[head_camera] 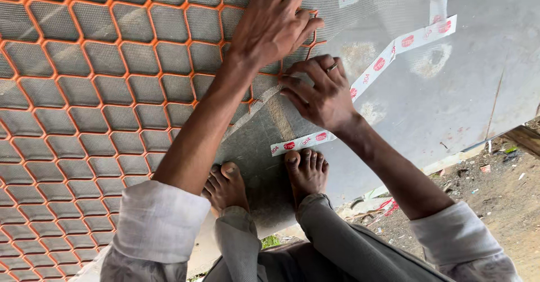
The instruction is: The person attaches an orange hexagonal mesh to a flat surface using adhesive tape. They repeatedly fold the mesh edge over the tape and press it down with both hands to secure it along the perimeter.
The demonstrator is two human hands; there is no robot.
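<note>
A large grey sheet point(450, 102), flat and smooth with dull scuffed patches, fills the right of the view and runs under the person's bare feet point(306, 172). Over its left part lies an orange grille point(84, 90), a rigid lattice of hexagonal cells, backed by fine grey mesh point(371, 6) with a close woven texture; the mesh extends past the grille's edge toward the top centre. A long strip of white tape point(394, 48) with red oval marks runs diagonally across the sheet, passing under the right hand, its lower end near the toes.

The left hand point(273, 23) lies open, palm down, fingers spread flat on the mesh and grille. The right hand point(320, 93), just below it and bearing a ring, is curled with fingertips point(289, 85) pressing at the mesh edge where it meets the tape; whether it pinches anything cannot be told. Bare littered ground point(500, 186) lies beyond the sheet's lower right edge.
</note>
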